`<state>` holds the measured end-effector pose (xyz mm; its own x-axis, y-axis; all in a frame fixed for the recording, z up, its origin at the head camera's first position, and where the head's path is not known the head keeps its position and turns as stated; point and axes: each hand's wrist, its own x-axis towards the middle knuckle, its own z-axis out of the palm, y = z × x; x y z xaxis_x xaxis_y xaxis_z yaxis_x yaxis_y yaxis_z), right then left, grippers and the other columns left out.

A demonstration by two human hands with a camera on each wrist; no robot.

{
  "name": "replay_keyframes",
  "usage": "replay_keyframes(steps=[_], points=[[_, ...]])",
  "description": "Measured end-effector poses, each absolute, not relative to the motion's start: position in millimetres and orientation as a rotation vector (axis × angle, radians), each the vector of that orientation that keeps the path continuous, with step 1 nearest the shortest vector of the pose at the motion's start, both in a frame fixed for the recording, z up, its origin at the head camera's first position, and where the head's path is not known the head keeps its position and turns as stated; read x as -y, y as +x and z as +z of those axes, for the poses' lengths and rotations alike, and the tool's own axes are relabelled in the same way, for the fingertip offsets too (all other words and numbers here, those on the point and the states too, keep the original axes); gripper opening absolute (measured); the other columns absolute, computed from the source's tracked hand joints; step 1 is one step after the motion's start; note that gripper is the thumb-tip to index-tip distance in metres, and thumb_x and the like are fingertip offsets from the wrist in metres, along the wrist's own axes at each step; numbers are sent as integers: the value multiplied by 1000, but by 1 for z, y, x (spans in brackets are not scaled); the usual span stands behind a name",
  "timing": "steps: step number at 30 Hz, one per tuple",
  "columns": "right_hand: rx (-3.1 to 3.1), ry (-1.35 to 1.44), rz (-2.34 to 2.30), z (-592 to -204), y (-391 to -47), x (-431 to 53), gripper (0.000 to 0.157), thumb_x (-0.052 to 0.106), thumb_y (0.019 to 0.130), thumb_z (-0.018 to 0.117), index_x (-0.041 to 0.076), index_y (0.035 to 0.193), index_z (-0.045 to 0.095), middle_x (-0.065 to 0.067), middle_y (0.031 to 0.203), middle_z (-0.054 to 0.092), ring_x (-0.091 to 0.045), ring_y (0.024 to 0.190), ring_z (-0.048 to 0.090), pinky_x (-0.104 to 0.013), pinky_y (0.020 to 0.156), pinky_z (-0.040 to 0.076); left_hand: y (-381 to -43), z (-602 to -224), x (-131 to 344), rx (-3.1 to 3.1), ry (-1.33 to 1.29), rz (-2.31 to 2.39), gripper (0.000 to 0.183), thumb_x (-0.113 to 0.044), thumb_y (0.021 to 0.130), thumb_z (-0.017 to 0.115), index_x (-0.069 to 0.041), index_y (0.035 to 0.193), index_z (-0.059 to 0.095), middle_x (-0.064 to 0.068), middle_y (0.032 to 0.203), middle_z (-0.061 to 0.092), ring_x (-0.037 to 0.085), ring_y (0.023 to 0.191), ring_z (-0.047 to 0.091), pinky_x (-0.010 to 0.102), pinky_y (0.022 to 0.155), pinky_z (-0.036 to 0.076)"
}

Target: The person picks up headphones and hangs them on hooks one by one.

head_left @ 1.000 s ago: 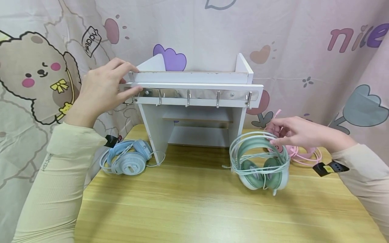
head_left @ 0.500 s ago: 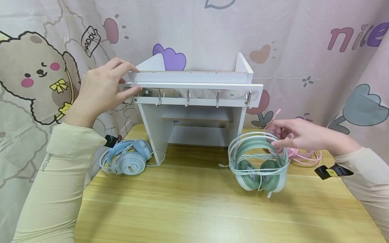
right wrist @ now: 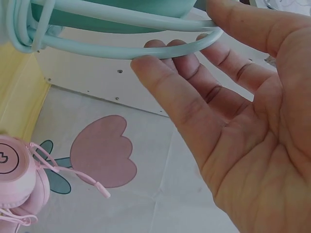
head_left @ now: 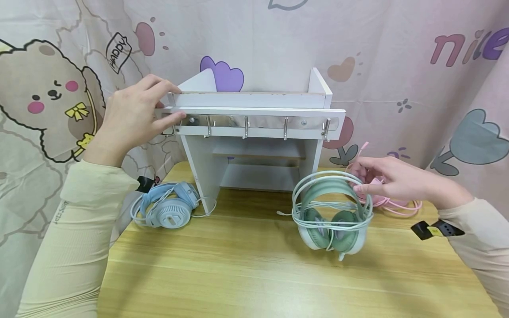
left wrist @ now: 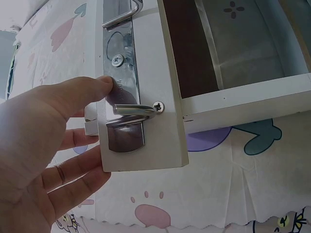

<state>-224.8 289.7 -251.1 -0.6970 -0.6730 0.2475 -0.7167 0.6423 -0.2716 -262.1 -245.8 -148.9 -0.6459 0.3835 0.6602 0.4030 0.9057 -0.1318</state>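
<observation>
My left hand grips the left end of a white board with a metal hook strip, fixed across the front of a white shelf. In the left wrist view its thumb presses the strip beside a metal hook, fingers behind the board. My right hand pinches the outer band of green over-ear headphones, thumb on one side and fingers on the other. They hang upright above the table with their cable wound round them. In the right wrist view the thumb and fingers close on the pale band.
Blue headphones with a coiled cable lie on the wooden table, left of the shelf. Pink headphones lie behind my right hand, partly hidden. A printed curtain hangs close behind the shelf.
My right hand has shifted slightly right and down, while the green headphones have swung left and turned more face-on to the head camera. My left hand stays on the board.
</observation>
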Motion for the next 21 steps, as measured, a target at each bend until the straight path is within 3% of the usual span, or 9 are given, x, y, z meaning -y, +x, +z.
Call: replay_keyframes(steps=[4,21], points=[[2721,1176,541,-252,-223,-287,22,22,90,76,23,102,58,19,79,61,1,71,61,-22,64,50,-262,-149,246,2341,-555,-34,46,-46,91,71,-20,127,62,9,121,61,30,80,67,49,59,44],[2726,1160,564,-245,-216,-272,23,25,92,74,34,101,55,19,77,59,-1,69,59,-22,64,47,-260,-147,244,2392,-528,-14,47,-48,93,68,-20,130,59,9,126,59,31,85,69,47,58,45]])
